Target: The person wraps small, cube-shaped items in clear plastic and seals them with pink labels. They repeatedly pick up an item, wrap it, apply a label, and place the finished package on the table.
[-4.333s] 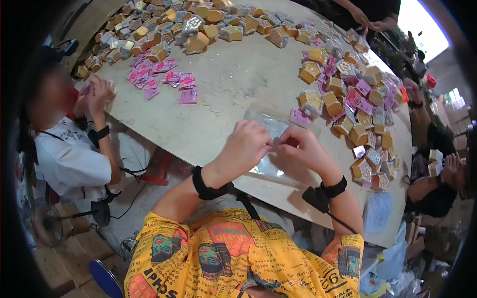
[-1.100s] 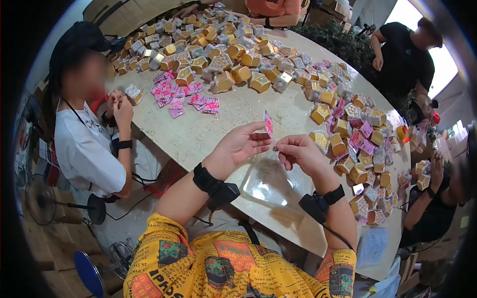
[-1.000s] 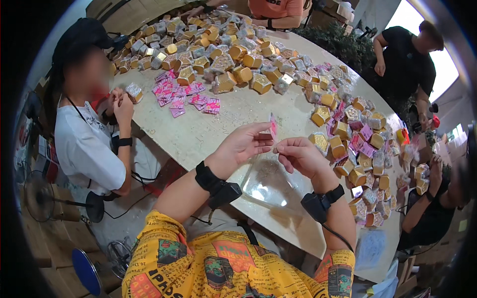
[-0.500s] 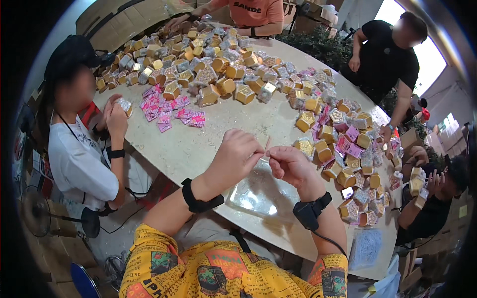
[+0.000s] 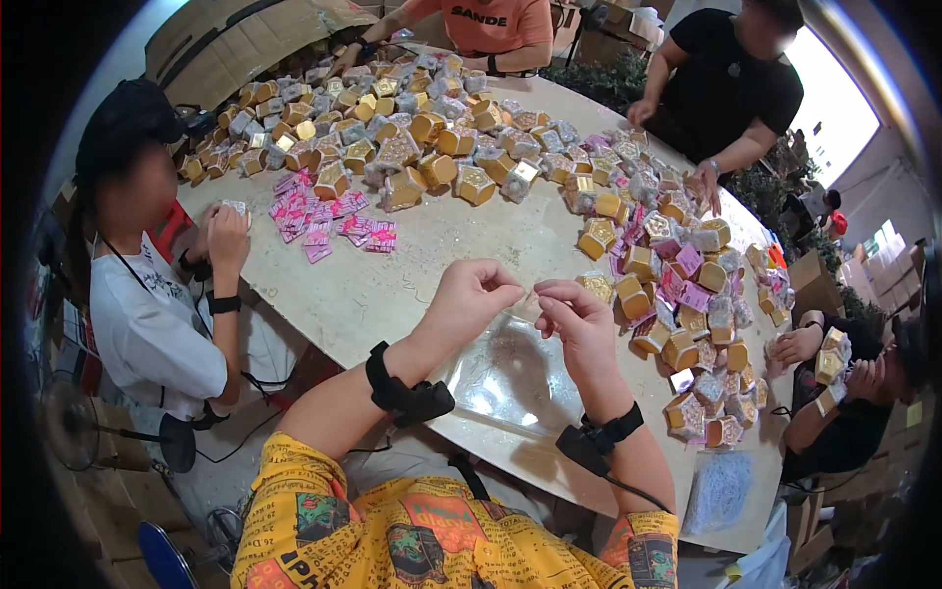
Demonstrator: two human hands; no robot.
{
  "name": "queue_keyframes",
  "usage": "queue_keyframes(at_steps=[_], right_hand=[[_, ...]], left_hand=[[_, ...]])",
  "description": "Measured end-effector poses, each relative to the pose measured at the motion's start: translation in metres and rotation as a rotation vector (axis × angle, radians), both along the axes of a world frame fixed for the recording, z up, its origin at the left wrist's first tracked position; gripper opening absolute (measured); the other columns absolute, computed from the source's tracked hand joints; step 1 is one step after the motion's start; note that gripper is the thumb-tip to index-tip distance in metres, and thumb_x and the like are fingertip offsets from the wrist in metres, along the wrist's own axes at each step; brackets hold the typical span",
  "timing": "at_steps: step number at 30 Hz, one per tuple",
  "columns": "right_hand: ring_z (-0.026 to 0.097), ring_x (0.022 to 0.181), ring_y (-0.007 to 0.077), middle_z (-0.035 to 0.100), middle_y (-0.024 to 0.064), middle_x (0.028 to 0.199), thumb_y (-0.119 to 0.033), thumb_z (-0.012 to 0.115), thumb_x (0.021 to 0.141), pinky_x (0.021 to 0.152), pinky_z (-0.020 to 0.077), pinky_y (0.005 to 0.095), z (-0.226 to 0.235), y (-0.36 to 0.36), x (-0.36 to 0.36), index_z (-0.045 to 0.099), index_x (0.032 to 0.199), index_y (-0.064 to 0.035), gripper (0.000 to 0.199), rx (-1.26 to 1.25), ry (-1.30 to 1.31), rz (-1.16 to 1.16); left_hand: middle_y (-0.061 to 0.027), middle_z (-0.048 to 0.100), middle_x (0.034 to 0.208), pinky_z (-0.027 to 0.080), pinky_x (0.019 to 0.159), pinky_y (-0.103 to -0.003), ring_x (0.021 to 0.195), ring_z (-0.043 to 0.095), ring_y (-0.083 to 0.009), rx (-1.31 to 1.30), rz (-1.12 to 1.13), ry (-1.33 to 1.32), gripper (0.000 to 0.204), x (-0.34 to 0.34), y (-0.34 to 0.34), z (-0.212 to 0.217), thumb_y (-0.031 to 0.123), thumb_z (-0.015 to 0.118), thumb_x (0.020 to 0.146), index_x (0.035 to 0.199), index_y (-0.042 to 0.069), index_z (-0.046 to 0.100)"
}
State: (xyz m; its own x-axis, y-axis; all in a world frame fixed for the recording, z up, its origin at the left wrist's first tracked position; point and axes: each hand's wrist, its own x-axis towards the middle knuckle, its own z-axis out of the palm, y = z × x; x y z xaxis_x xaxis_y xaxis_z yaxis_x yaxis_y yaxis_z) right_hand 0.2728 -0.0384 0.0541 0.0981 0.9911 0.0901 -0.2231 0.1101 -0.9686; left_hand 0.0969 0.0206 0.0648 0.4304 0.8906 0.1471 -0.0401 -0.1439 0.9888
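Observation:
Both of my hands are raised over the table's near side, fingertips almost meeting. My left hand (image 5: pixel 478 299) is closed in a pinch of thumb and forefinger. Facing it, my right hand (image 5: pixel 581 324) pinches too, its fingers curled. Whatever small, thin thing lies between the fingertips is too faint to name. Below the hands, a clear, shiny plastic sheet or bag (image 5: pixel 491 388) lies flat on the pale table (image 5: pixel 378 285). The nearest wrapped item is a gold, many-sided box (image 5: pixel 596 287), just beyond my right hand.
A heap of gold boxes in clear wrap (image 5: pixel 456 142) spreads across the far side and down the right. Pink packets (image 5: pixel 319 221) lie at the left. A bag of pale shreds (image 5: pixel 721 491) rests near the right edge. Several co-workers sit or stand around the table.
The thin pinkish strip seen between my fingertips no longer shows clearly. My right hand has turned slightly and its fingers have shifted. The standing co-worker at the right has leaned in toward the boxes.

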Motion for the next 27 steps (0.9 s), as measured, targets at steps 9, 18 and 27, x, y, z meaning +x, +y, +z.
queue_keyframes(at_steps=[9, 18, 27], right_hand=[[0.064, 0.064, 0.0173, 0.064, 0.0133, 0.085, -0.006, 0.058, 0.090, 0.054, 0.0507, 0.0277, -0.001, -0.002, 0.012, 0.055, 0.094, 0.0029, 0.010, -0.056, 0.214, 0.034], [0.061, 0.055, 0.0164, 0.060, 0.0088, 0.069, -0.004, 0.060, 0.088, 0.052, 0.0538, 0.0313, 0.003, -0.005, 0.037, 0.059, 0.089, 0.0039, 0.008, -0.125, 0.098, 0.131], [0.062, 0.058, 0.0156, 0.063, 0.0074, 0.071, -0.005, 0.064, 0.086, 0.055, 0.0497, 0.0274, 0.006, -0.010, 0.048, 0.064, 0.086, 0.0026, 0.007, -0.071, -0.269, -0.041]], left_hand=[[-0.0067, 0.061, 0.077, 0.043, 0.085, -0.037, 0.084, 0.060, -0.0222, 0.759, -0.023, 0.378, 0.014, 0.008, -0.005, 0.014, 0.008, 0.067, 0.075, 0.089, 0.006, 0.067], [-0.0064, 0.058, 0.093, 0.035, 0.095, -0.044, 0.097, 0.053, -0.0276, 1.272, -0.109, 0.556, 0.019, 0.021, 0.008, 0.032, 0.015, 0.070, 0.074, 0.091, 0.010, 0.064], [-0.0074, 0.060, 0.074, 0.043, 0.082, -0.038, 0.081, 0.058, -0.0257, 0.856, -0.372, 0.491, 0.007, 0.051, 0.034, 0.032, 0.011, 0.070, 0.071, 0.072, 0.006, 0.065]])
